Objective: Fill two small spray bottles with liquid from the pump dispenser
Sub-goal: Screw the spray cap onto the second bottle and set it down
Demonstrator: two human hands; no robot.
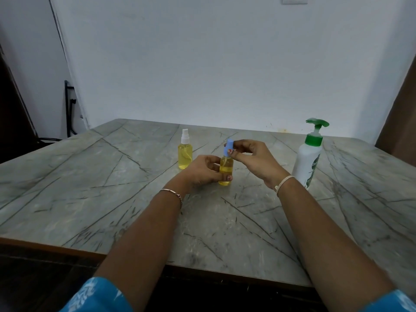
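Observation:
A small clear spray bottle [226, 170] with yellow liquid stands on the table's middle. My left hand [202, 171] grips its body from the left. My right hand [252, 157] pinches the blue spray top [228, 147] that sits on the bottle's neck. A second small spray bottle [185, 154], also holding yellow liquid and fitted with a white spray top, stands upright behind and to the left, apart from both hands. The white pump dispenser [308, 158] with a green pump head stands upright to the right of my right wrist.
The grey marble-patterned table [112, 199] reaches back to a white wall. Its front edge runs across the lower part of the view. A dark cable and bracket hang on the wall at the far left.

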